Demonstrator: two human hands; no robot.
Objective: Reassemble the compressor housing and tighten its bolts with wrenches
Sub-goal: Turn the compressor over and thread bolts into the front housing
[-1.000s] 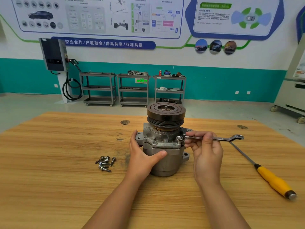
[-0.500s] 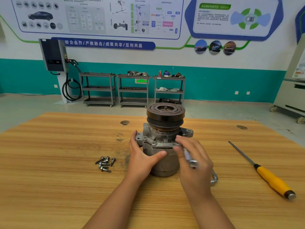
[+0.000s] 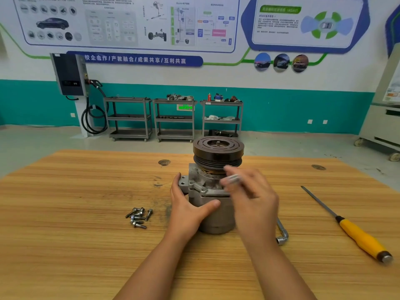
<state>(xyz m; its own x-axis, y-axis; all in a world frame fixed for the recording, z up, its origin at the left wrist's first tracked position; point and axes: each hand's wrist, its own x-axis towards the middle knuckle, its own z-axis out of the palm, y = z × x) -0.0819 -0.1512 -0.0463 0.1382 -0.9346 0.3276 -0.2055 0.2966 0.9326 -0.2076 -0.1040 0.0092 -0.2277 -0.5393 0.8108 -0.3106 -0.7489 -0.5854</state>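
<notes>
The grey compressor housing (image 3: pixel 206 187) stands upright at the middle of the wooden table (image 3: pixel 75 234), with its dark grooved pulley (image 3: pixel 218 150) on top. My left hand (image 3: pixel 186 211) grips the housing's left side, thumb across the front. My right hand (image 3: pixel 255 202) is blurred at the housing's right side and holds a silver wrench (image 3: pixel 282 233). One end of the wrench shows as a blur at the fingertips under the pulley, and its bent ring end sticks out below the hand near the table. Several loose bolts (image 3: pixel 138 215) lie in a small pile to the left.
A yellow-handled screwdriver (image 3: pixel 359 237) lies on the table at the right, its tip pointing away. Beyond the table's far edge is open floor with three grey shelf carts (image 3: pixel 173 118) along the teal wall.
The wrench has come off the bolt on the housing's right. My right hand swung it from pointing right to running back under the palm, and is moving at the housing top. My left hand stayed put.
</notes>
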